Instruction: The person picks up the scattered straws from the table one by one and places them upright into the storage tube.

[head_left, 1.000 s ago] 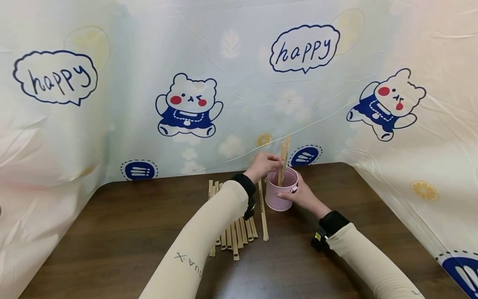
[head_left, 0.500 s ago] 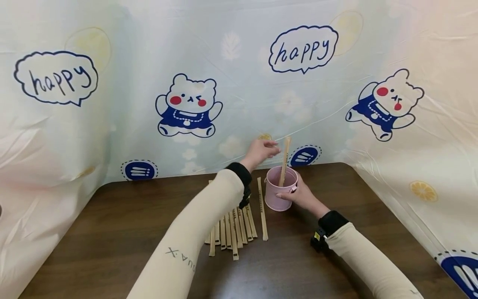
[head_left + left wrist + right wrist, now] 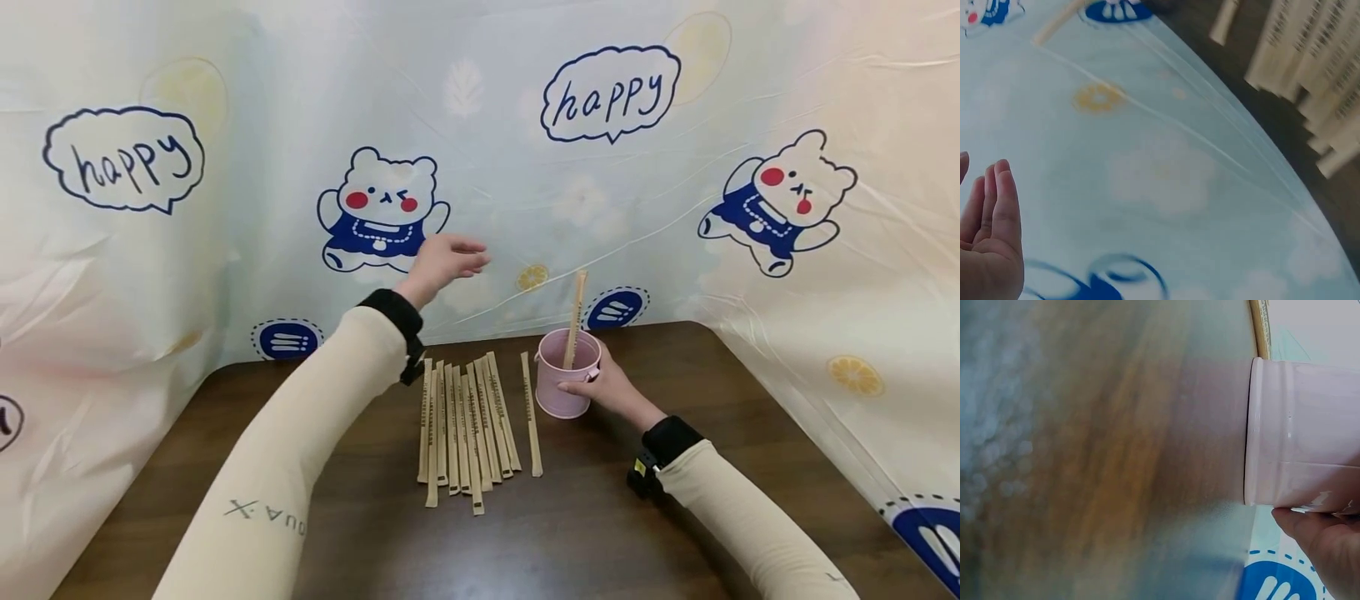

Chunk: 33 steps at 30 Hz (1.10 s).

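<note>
My left hand [image 3: 448, 258] is raised above the back edge of the table, left of the bucket, fingers loosely extended and holding nothing. In the left wrist view the same hand [image 3: 994, 231] appears at the lower left. With thumb in front, my right hand [image 3: 618, 390] grips the side of a small pink bucket [image 3: 557, 393], which stands upright. One slim, paper-wrapped stick [image 3: 576, 312] leans inside it, its top well above the rim. A bunch of similar wrapped sticks [image 3: 467, 433] with printed lettering lies left of the bucket. What the wrappers contain is hidden.
A single wrapped stick [image 3: 531, 421] lies apart, between the bunch and the bucket. The dark wooden table [image 3: 585, 533] ends at the back against a printed cloth backdrop [image 3: 495, 167] with bears and "happy" lettering. More cloth hangs at both sides.
My left hand was at the sticks above the bucket, let go, and has moved left and up. The sticks in the bucket now show as one. My right hand keeps its hold.
</note>
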### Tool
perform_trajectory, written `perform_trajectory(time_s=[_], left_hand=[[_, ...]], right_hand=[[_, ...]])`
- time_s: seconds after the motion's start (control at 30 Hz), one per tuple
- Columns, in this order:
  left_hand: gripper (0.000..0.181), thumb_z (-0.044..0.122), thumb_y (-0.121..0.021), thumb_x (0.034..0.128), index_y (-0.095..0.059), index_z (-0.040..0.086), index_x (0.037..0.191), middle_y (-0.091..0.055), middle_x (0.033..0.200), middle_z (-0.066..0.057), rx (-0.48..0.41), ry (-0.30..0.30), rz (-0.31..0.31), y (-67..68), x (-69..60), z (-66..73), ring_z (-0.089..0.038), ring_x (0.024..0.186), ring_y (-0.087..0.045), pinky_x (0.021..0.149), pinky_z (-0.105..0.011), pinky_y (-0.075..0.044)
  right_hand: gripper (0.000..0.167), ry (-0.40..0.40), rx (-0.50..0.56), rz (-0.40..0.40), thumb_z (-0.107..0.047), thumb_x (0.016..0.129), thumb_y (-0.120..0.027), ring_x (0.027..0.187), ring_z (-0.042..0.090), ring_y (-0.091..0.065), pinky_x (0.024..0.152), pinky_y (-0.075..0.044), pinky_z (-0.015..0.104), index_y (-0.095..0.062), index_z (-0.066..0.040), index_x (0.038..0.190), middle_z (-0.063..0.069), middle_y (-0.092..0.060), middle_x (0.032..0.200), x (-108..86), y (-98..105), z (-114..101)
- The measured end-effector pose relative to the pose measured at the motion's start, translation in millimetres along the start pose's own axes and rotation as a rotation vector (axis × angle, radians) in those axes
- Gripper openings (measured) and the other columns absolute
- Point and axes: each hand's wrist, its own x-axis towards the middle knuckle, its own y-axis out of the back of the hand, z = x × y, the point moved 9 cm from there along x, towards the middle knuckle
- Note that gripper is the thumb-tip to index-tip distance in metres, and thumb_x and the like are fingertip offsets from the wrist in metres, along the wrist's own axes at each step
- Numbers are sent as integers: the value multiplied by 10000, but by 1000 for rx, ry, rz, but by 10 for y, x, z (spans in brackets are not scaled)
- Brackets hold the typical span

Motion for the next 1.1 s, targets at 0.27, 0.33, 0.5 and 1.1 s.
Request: perform_trajectory(time_s=[0.27,0.33,0.5,1.1], left_hand=[[432,175,-606,1040,-576,-51,1406,-629,1408,-239,-18,96,63,390,-172,-628,-344,1247,-656,1094,-387,-543],[434,174,-596,1044,-567,-55,1412,-622,1415,-246,-10,122,63,410,-222,-776,-356,1258,-648,1110,-400,-531],[436,170,-588,1047,-560,-66,1413,-609,1416,-271,-7,175,43,327,-299,-1090,-393,1280,-632,1126,-427,-519],[342,106,-621,1011,-653,-96,1284,-576,1432,-292,59,301,56,8,-387,-1940,-403,1174,-675,1018,-447,-574]], right_hand=[[1028,-14,-31,-10,-90,846,-813,1416,502,-394,1206,-332,675,-115,55,1585,345,-326,1562,13,-31,49],[1031,-10,-34,-12,-112,849,-819,1420,490,-400,1207,-340,665,-118,43,1589,332,-332,1564,4,-30,45],[1067,15,-10,-5,-236,827,-862,1411,472,-411,1203,-344,666,-151,12,1584,312,-353,1551,-19,-15,9],[1009,-2,-10,0,-143,838,-838,1407,434,-435,1215,-360,624,-170,-2,1581,286,-384,1544,15,-11,47]])
